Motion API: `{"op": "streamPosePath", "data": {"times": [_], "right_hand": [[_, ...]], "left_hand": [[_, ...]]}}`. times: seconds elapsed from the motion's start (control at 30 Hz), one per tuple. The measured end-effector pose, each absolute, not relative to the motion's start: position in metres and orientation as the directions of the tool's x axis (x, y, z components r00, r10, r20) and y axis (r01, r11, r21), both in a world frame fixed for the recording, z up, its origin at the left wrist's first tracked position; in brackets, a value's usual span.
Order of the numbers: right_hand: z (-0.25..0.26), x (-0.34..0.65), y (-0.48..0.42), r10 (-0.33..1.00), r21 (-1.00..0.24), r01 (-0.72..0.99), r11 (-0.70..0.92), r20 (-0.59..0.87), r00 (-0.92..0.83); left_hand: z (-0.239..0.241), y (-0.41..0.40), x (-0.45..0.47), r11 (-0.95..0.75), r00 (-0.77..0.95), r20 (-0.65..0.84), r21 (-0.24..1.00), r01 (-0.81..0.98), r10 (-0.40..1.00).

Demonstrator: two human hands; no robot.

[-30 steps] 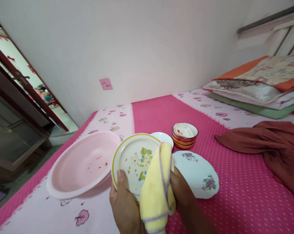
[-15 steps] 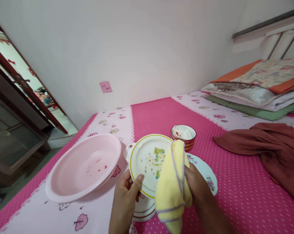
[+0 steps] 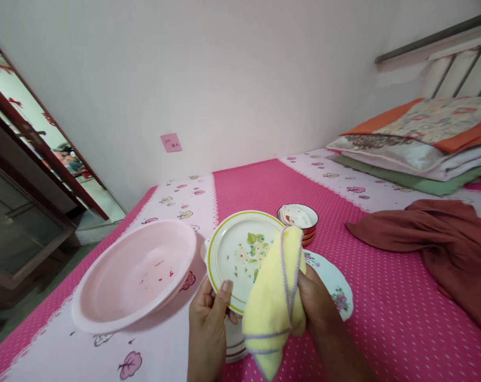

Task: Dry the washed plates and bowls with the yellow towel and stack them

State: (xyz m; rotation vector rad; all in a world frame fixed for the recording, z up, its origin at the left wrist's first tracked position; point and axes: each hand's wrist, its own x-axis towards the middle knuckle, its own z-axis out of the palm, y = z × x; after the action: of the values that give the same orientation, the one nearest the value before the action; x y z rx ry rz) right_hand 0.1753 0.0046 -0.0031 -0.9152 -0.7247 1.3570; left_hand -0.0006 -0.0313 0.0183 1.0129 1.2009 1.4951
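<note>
At lower centre of the frame, I note my left hand [image 3: 206,329] closed on the lower rim of the plate [image 3: 234,249], thumb on its face. The plate is tilted toward the camera above the bed [image 3: 384,318]. My right hand [image 3: 318,307], just right of it, is bunched round a yellow cloth [image 3: 274,297] that overlaps the plate's right edge. A pink basin [image 3: 132,273] lies to the left; a flowered plate [image 3: 336,289] and stacked bowls [image 3: 298,217] lie right and behind.

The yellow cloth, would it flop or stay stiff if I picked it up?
Probably floppy: the yellow cloth drapes over the right hand and its lower corner hangs loose. It seems light, since one hand bunches it easily. It is likely not slippery, because its surface looks fuzzy where it lies against the plate.
</note>
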Motion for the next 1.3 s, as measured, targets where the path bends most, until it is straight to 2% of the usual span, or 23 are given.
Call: {"op": "streamPosePath", "data": {"times": [0.13,0.27,0.37,0.43,0.5,0.6,0.67,0.87,0.97,1.13,1.3], "right_hand": [[0.000,0.174,0.003,0.999,-0.923,-0.386,0.005,-0.010,0.035],[0.006,0.178,0.002,0.995,-0.984,-0.156,0.083,0.090,-0.038],[0.005,0.179,0.004,0.992,-0.997,-0.020,0.077,0.078,-0.097],[0.001,0.179,0.006,0.997,-0.994,0.085,0.073,0.072,-0.015],[-0.005,0.178,0.010,0.985,-0.970,0.216,0.109,0.135,0.109],[-0.011,0.178,0.012,0.911,-0.892,0.398,0.213,0.328,0.248],[-0.012,0.179,0.013,0.829,-0.837,0.459,0.296,0.464,0.311],[-0.003,0.188,0.008,0.594,-0.725,0.524,0.447,0.679,0.432],[0.000,0.196,0.006,0.530,-0.690,0.565,0.453,0.718,0.452],[0.004,0.193,0.003,0.635,-0.732,0.479,0.485,0.671,0.382],[0.015,0.178,-0.003,0.800,-0.771,0.326,0.547,0.597,0.070]], "left_hand": [[0.016,-0.031,0.002,-0.086,-0.281,0.010,0.962,-0.258,0.960],[0.018,-0.031,0.002,-0.085,-0.364,-0.023,0.957,-0.278,0.931],[0.020,-0.029,-0.001,-0.145,-0.428,0.021,0.955,-0.259,0.904],[0.021,-0.028,-0.004,-0.187,-0.483,0.053,0.954,-0.235,0.874],[0.020,-0.028,-0.007,-0.201,-0.525,0.074,0.961,-0.189,0.848],[0.017,-0.029,-0.013,-0.178,-0.497,0.122,0.982,-0.068,0.859],[0.015,-0.030,-0.015,-0.159,-0.433,0.157,0.987,0.031,0.888],[0.020,-0.032,-0.007,-0.125,-0.180,0.152,0.980,0.152,0.972],[0.026,-0.036,0.004,-0.127,-0.053,0.137,0.979,0.157,0.989],[0.030,-0.040,0.017,-0.093,0.065,0.083,0.979,0.183,0.994],[0.020,-0.033,0.012,-0.069,0.125,0.044,0.977,0.200,0.991]]}}
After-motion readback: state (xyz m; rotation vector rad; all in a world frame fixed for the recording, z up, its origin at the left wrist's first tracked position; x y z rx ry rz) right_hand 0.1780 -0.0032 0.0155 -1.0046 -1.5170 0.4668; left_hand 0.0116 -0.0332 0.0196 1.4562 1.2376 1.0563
